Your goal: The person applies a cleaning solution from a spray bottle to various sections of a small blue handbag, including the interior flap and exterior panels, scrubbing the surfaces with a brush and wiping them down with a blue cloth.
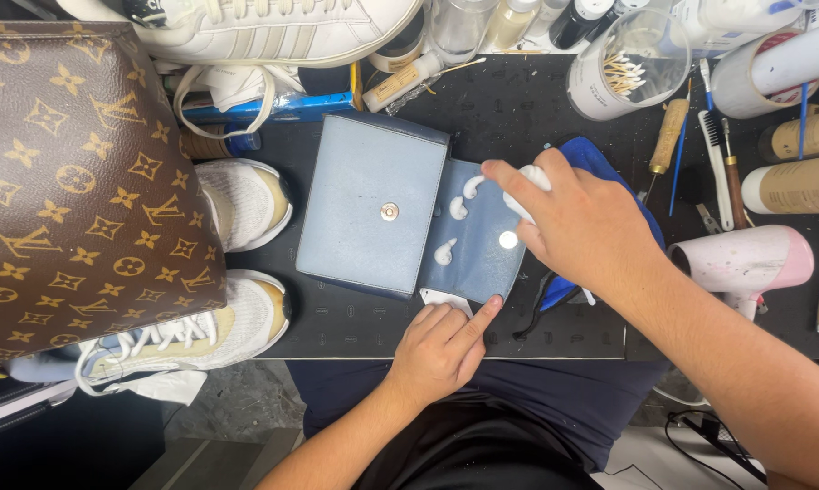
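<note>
At frame centre on the table [555,100] lay our open blue wallet [373,204]. Our left hand [438,349] pinned its lower flap with one extended finger; our right hand [577,222] gripped a white applicator [529,186] over cream dabs [458,208].

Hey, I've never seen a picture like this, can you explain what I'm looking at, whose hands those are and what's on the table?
This is one picture from a camera worn on a person's head, looking down at their own two bare hands over a black work mat. In the middle lies a blue leather wallet, flap open, with white blobs of cream on the flap. The right hand presses a white pad onto the flap; the left hand pins the flap's lower edge with a finger. Around it: a brown patterned bag, white sneakers, a cup of cotton swabs and a pink hair dryer.
</note>
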